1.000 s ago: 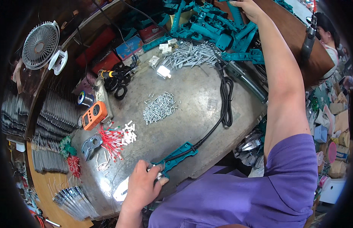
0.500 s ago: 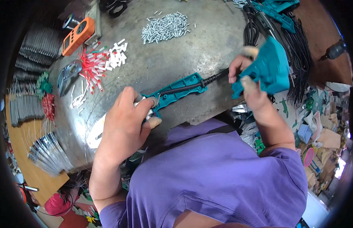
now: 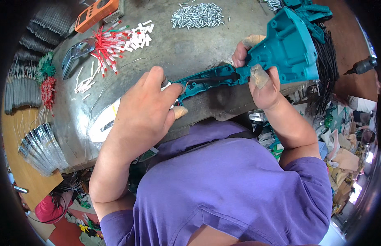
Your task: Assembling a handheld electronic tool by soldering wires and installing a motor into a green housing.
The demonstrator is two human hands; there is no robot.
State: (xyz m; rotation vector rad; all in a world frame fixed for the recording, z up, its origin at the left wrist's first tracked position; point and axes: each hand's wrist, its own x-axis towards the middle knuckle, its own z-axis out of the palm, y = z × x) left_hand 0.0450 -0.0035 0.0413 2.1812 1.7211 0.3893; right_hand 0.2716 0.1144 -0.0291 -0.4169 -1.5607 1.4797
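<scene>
My left hand (image 3: 143, 108) grips the left end of a long, narrow teal plastic handle shell (image 3: 189, 91), its finger and thumb tips wrapped in tan tape. A black cord (image 3: 217, 78) lies lengthwise inside the shell. My right hand (image 3: 264, 92), its thumb also taped, holds a wide teal plastic housing (image 3: 291, 47) with ribs and screw posts on its visible inner face. The housing's narrow end meets the right end of the handle shell; whether the two are joined I cannot tell. My left fingers hide what lies at the shell's left end.
A pile of small silver screws (image 3: 198, 15) lies at the far side of the metal table. Red wires (image 3: 108, 45), white sleeves (image 3: 139, 37), a blue-handled tool (image 3: 78, 53) and an orange meter (image 3: 96, 14) are at left. A dark power driver (image 3: 362, 64) is at far right.
The teal housing has swung left and turned its ribbed inner face up, its narrow end now at the handle shell. Both hands keep their hold, and the view has shifted slightly.
</scene>
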